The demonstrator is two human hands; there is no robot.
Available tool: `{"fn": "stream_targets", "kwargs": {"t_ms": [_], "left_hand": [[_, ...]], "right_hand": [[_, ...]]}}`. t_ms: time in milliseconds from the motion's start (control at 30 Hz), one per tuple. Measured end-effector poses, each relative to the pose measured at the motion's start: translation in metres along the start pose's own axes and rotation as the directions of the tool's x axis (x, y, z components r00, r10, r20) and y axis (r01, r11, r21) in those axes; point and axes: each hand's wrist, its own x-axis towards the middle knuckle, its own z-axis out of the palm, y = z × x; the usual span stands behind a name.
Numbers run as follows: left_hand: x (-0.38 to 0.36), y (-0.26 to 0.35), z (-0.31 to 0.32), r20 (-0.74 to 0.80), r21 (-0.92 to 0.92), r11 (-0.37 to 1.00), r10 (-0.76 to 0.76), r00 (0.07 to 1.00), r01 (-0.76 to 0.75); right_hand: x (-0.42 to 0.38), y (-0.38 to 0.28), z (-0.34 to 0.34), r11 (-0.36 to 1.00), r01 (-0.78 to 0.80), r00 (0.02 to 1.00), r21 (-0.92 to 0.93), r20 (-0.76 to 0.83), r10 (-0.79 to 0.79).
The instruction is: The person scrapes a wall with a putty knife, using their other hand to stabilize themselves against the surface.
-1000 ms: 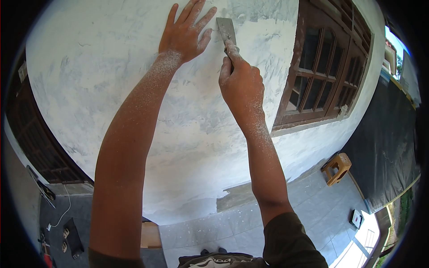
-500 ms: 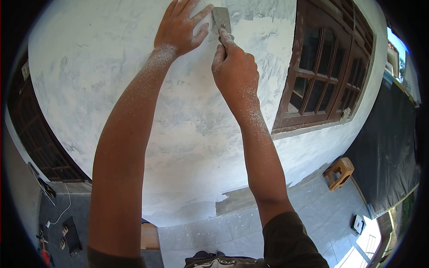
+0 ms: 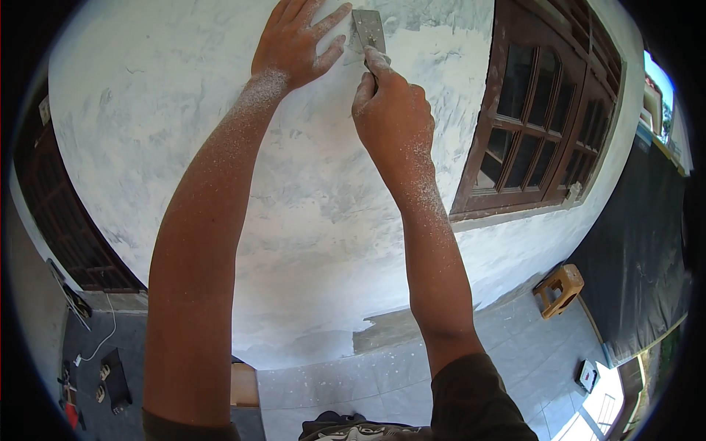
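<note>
At the top centre of the frame, the right hand [image 3: 392,110] is gripping a scraper [image 3: 368,31], its fingers curled tightly around the handle and the index finger stretching up along the base of the metal blade. The blade is lying flat against the white wall [image 3: 147,132], almost touching the upper edge of the picture. Just to the left of it, the left hand [image 3: 293,42] is resting open on the wall, fingers spread apart and palm pressing the plaster, the nearest fingertips sitting right beside the blade. Both forearms are showing a dusting of white powder. On the right of the frame, a brown wooden window [image 3: 540,117] is sitting in the same wall, and a small wooden stool [image 3: 557,288] is standing on the tiled floor [image 3: 382,382] at the lower right.
</note>
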Motion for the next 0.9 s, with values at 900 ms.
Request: {"fn": "stream_targets", "kwargs": {"t_ms": [900], "left_hand": [[0.001, -0.001, 0.000, 0.009, 0.006, 1.000, 0.013, 1.000, -0.013]], "right_hand": [[0.007, 0.004, 0.003, 1.000, 0.004, 0.999, 0.016, 0.037, -0.005]]}}
